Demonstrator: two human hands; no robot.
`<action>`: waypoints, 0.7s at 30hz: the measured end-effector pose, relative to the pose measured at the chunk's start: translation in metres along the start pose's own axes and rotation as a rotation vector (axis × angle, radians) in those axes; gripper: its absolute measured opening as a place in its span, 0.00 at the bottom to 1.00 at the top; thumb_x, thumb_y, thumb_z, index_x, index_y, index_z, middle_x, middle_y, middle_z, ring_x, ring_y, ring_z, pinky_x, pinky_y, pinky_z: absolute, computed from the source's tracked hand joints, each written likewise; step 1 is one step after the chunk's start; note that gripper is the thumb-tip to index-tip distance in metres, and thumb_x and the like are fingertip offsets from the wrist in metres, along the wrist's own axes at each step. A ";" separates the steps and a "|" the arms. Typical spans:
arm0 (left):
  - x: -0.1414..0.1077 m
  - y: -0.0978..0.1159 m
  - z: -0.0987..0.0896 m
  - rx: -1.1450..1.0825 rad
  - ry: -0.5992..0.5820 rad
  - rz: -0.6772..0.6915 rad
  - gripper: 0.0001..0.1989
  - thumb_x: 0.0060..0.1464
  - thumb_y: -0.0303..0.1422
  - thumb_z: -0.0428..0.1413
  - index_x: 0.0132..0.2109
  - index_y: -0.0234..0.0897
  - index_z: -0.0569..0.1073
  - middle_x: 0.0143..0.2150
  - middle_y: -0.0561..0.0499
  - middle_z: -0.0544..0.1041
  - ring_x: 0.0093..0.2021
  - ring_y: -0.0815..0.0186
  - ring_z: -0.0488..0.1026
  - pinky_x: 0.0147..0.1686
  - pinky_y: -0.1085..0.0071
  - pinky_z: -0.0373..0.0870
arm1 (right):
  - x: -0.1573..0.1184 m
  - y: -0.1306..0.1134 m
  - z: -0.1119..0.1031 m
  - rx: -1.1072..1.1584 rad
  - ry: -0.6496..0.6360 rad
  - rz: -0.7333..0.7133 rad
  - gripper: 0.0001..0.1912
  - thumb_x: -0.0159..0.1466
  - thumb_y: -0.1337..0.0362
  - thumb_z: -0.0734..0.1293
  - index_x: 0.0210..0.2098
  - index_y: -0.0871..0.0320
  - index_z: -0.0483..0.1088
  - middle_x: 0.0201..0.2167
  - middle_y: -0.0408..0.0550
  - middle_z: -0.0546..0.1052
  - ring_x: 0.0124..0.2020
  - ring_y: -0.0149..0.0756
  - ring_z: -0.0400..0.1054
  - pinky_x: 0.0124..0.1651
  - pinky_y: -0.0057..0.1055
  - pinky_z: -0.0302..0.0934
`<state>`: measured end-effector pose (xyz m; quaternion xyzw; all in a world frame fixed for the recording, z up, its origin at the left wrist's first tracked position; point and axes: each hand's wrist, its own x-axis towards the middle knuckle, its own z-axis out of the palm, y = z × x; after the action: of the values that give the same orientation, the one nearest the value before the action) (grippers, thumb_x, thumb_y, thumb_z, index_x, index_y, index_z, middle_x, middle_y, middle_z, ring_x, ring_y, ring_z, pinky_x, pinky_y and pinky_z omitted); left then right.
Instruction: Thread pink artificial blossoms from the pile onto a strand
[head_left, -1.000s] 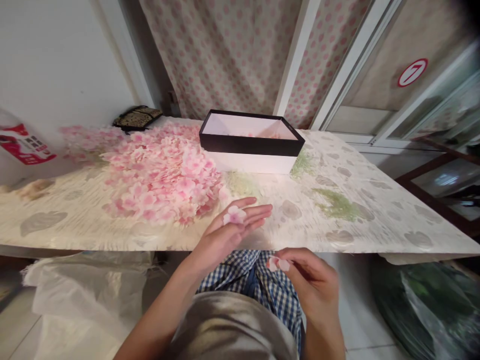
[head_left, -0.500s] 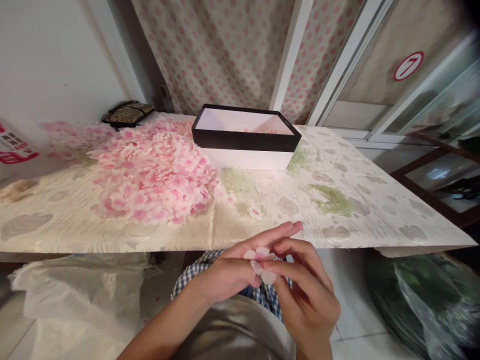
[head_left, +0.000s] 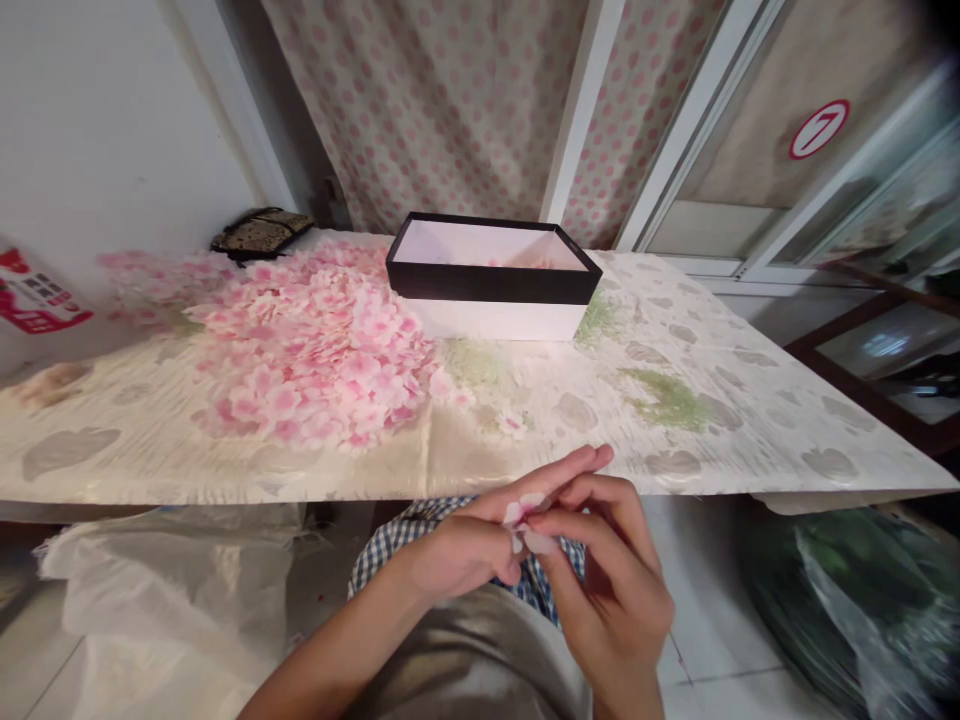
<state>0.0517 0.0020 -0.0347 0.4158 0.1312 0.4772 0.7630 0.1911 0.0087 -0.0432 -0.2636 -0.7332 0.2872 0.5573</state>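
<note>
Just beyond the table edge, over my lap, both hands meet at a pale pink artificial flower with a darker pink centre. My left hand has its fingers stretched and pressed together, with the flower between them and the thumb. Thumb and fingertips of my right hand pinch the flower from the other side. Fingers hide its underside and any stem. Ahead on the table lies a large heap of pink artificial flowers. Small green stems lie to the right, and paler green ones lie nearer the middle.
A white box with a black rim stands at the back, with some pink pieces inside. The patterned tablecloth covers the table. A dark patterned pouch sits at the back left. White plastic bags hang below left.
The flower has turned and tilted between my fingers, so less of its petals shows. My right fingertips have shifted slightly over it. The view has moved a little.
</note>
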 end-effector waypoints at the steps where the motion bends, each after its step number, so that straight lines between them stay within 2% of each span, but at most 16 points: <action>1: 0.000 0.000 0.000 0.018 -0.004 0.001 0.48 0.32 0.18 0.47 0.64 0.49 0.62 0.69 0.65 0.56 0.70 0.62 0.47 0.60 0.73 0.54 | 0.000 -0.001 0.000 -0.004 -0.003 0.017 0.15 0.60 0.80 0.65 0.40 0.55 0.72 0.40 0.44 0.64 0.42 0.32 0.63 0.41 0.31 0.63; 5: -0.003 0.003 -0.001 0.153 -0.029 -0.038 0.48 0.34 0.19 0.47 0.66 0.52 0.58 0.70 0.66 0.53 0.71 0.59 0.41 0.65 0.68 0.45 | -0.001 -0.003 0.000 -0.020 0.024 0.058 0.12 0.61 0.78 0.65 0.38 0.55 0.71 0.39 0.44 0.64 0.41 0.32 0.62 0.41 0.31 0.61; 8: -0.005 0.006 -0.001 0.283 -0.051 -0.102 0.47 0.38 0.19 0.47 0.67 0.52 0.55 0.71 0.64 0.50 0.71 0.56 0.39 0.67 0.57 0.41 | -0.003 -0.002 -0.001 -0.044 0.040 0.095 0.09 0.61 0.75 0.65 0.35 0.55 0.69 0.39 0.44 0.63 0.42 0.33 0.61 0.41 0.32 0.59; 10: -0.007 0.008 -0.001 0.349 -0.064 -0.115 0.47 0.39 0.20 0.47 0.67 0.53 0.53 0.71 0.63 0.48 0.71 0.54 0.39 0.67 0.52 0.41 | -0.005 0.000 -0.002 -0.088 0.061 0.153 0.07 0.59 0.73 0.66 0.34 0.54 0.67 0.41 0.44 0.63 0.45 0.36 0.61 0.45 0.35 0.58; 12: -0.008 0.010 0.000 0.431 -0.074 -0.101 0.47 0.39 0.20 0.46 0.68 0.54 0.52 0.71 0.65 0.47 0.72 0.56 0.37 0.68 0.53 0.38 | -0.006 0.002 -0.004 -0.119 0.080 0.220 0.09 0.58 0.71 0.67 0.37 0.53 0.67 0.47 0.47 0.62 0.50 0.40 0.59 0.50 0.39 0.57; 14: -0.010 0.014 0.002 0.566 -0.060 -0.091 0.46 0.41 0.19 0.46 0.68 0.54 0.52 0.71 0.68 0.46 0.72 0.58 0.37 0.68 0.57 0.36 | -0.006 0.007 -0.006 -0.114 0.069 0.281 0.15 0.58 0.70 0.67 0.44 0.52 0.68 0.53 0.49 0.61 0.55 0.44 0.57 0.54 0.44 0.56; 16: -0.010 0.018 0.005 0.714 -0.041 -0.102 0.44 0.44 0.19 0.44 0.68 0.53 0.51 0.70 0.67 0.48 0.71 0.61 0.41 0.68 0.61 0.40 | -0.005 0.012 -0.008 -0.072 0.022 0.299 0.19 0.58 0.70 0.67 0.48 0.49 0.70 0.59 0.50 0.57 0.61 0.46 0.52 0.59 0.48 0.54; 19: -0.009 0.023 0.009 0.849 -0.073 -0.082 0.42 0.46 0.17 0.43 0.68 0.47 0.52 0.69 0.61 0.54 0.69 0.62 0.50 0.66 0.64 0.49 | -0.003 0.022 -0.011 0.067 -0.101 0.246 0.16 0.58 0.71 0.67 0.43 0.47 0.75 0.64 0.43 0.55 0.66 0.46 0.49 0.64 0.50 0.48; 21: -0.009 0.023 0.011 0.907 -0.105 -0.052 0.41 0.47 0.16 0.43 0.68 0.44 0.54 0.69 0.59 0.56 0.68 0.62 0.53 0.66 0.66 0.50 | -0.003 0.028 -0.012 0.164 -0.161 0.236 0.13 0.60 0.72 0.66 0.39 0.48 0.76 0.65 0.41 0.56 0.62 0.43 0.57 0.65 0.49 0.48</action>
<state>0.0396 -0.0063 -0.0117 0.7281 0.2985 0.3304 0.5212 0.2053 0.0281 -0.0626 -0.2776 -0.7133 0.4299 0.4788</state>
